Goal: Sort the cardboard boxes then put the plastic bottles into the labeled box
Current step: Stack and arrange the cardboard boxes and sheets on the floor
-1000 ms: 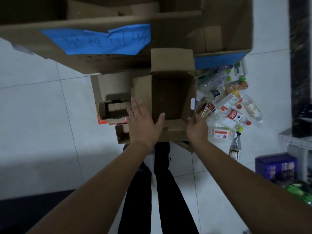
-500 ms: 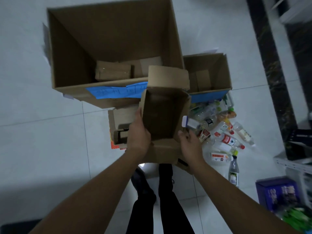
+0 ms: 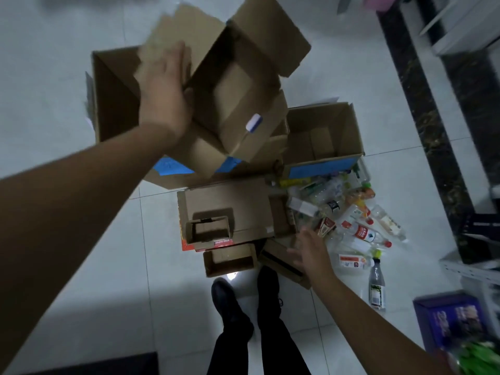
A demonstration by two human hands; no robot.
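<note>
The sorting is only getting under way, as I judge it. The left hand (image 3: pixel 165 96) is gripping an open cardboard box (image 3: pixel 238 104) by one side wall, thumb hooking inside and fingers wrapping the outside, though blur is softening them. The box is hanging tilted in the air, its mouth facing the camera. Its flaps are splaying outward beyond the fingertips, and a white-and-purple sticker (image 3: pixel 253 123) is showing on an edge to the thumb's side.

Beneath the knuckles the large box (image 3: pixel 113 104) is standing open, wearing a blue label (image 3: pixel 169 166) on its near wall. A medium box (image 3: pixel 349 131), also carrying a blue strip (image 3: pixel 322 167), is sitting well off to the thumb side.

The right hand (image 3: pixel 311 251) is hovering with fingers spread, holding nothing. A flat carton (image 3: pixel 238 201) and a small box (image 3: pixel 230 259) are lying to its thumb side. The plastic bottles (image 3: pixel 359 231) are lying heaped on the floor just past its little finger, none visibly inside either labelled box. Several cartons and every bottle are waiting.
</note>
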